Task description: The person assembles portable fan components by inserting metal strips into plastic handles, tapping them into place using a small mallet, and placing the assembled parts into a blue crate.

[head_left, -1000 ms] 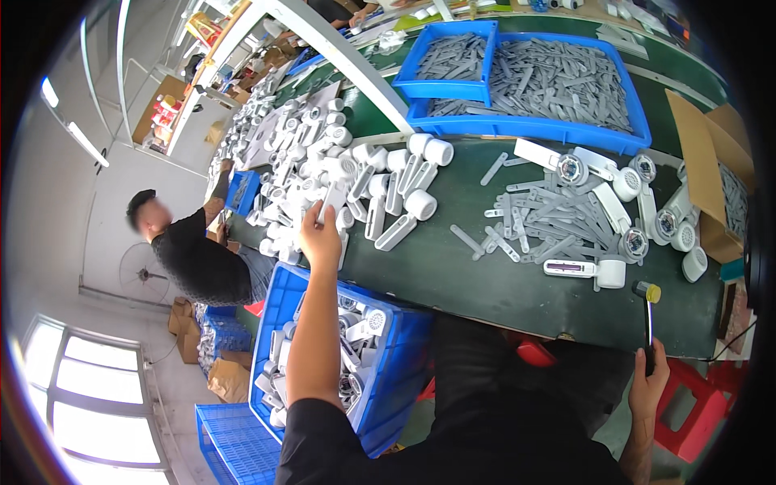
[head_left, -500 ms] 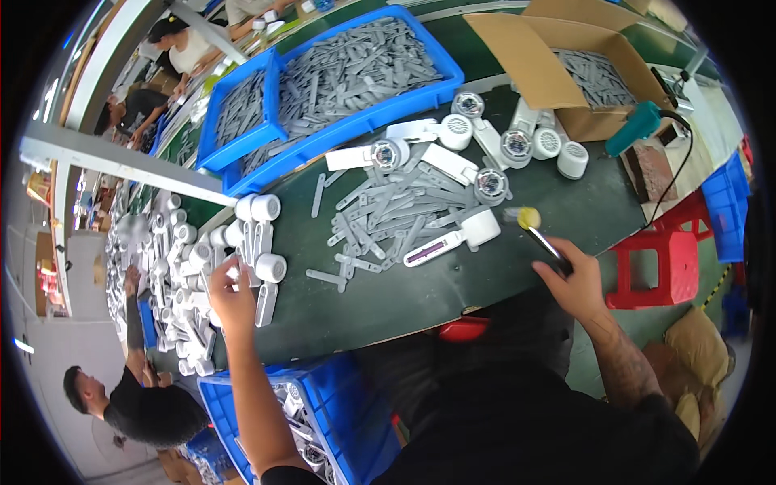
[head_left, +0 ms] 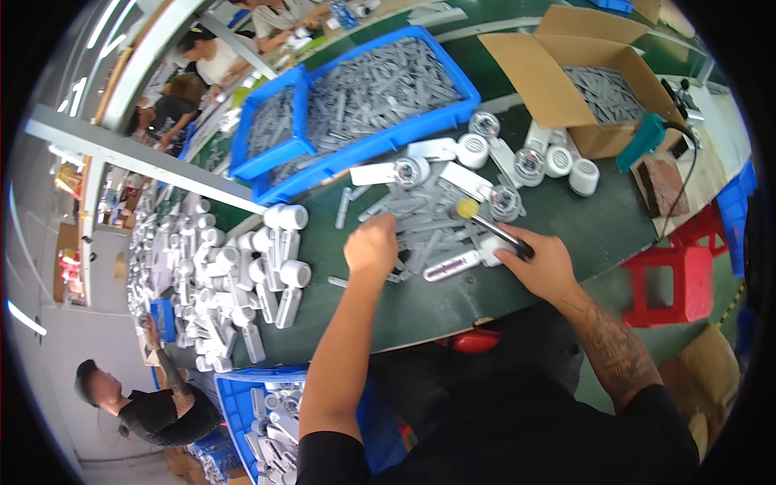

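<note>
My right hand point(head_left: 537, 263) grips the dark handle of a small mallet point(head_left: 501, 232), its yellow round head above the loose grey strips. My left hand point(head_left: 371, 246) is closed at the left side of the pile of grey plastic strips point(head_left: 428, 218); whatever its fingers hold is hidden. Just below the mallet lies a white handheld fan body point(head_left: 454, 265) with a dark purple slot in its handle, its head end partly behind my right hand. Several white fan bodies, such as one with an exposed round motor point(head_left: 505, 202), lie along the pile's far side.
Blue trays point(head_left: 388, 89) full of grey strips stand at the back, beside an open carton point(head_left: 558, 81). White fan bodies point(head_left: 242, 267) crowd the left. A teal tool point(head_left: 643, 139), a brick point(head_left: 664, 182) and a red stool point(head_left: 675, 283) are right; a blue crate point(head_left: 238, 396) sits below.
My left hand has moved right from the white fan bodies to the grey strips and closed. My right hand has carried the mallet left, over the pile. The view has shifted slightly.
</note>
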`<state>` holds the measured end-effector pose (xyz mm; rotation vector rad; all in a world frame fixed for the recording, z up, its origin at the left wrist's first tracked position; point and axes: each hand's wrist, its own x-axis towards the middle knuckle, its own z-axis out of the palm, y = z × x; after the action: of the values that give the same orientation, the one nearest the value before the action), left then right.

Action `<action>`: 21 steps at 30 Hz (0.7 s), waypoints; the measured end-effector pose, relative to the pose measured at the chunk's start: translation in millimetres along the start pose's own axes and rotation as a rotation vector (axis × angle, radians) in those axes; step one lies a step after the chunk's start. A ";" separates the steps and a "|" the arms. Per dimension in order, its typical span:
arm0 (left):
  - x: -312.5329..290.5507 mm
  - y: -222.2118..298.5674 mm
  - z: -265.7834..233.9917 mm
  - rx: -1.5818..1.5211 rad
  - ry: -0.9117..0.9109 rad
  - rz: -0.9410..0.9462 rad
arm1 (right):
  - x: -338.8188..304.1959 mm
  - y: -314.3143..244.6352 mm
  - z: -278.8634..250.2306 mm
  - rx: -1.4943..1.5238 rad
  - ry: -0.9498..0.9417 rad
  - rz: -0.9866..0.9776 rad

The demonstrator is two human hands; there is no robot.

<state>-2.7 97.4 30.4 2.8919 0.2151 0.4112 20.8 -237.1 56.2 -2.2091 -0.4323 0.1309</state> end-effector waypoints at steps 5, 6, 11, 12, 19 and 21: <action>-22.9 6.4 -18.2 -0.195 0.049 -0.123 | -17.3 10.7 -5.2 0.034 0.012 0.031; -32.7 6.8 -22.2 -0.408 0.064 -0.191 | -16.8 9.5 -4.0 0.040 0.012 0.026; -83.4 51.5 -30.1 -0.794 0.149 -0.241 | -15.8 8.7 1.0 0.073 0.028 -0.013; -88.0 63.9 -32.0 -0.832 0.157 -0.226 | -13.9 8.0 1.2 0.071 0.026 -0.005; -89.8 107.6 -23.4 -0.598 0.093 0.076 | 2.8 4.3 8.6 0.026 -0.055 0.016; -87.2 112.4 -8.0 -0.569 0.107 0.102 | 4.6 7.7 12.0 0.033 -0.047 0.012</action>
<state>-75.1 -24.8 41.1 2.3295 -0.0334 0.5426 24.3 -231.0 42.9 -2.1802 -0.4400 0.1952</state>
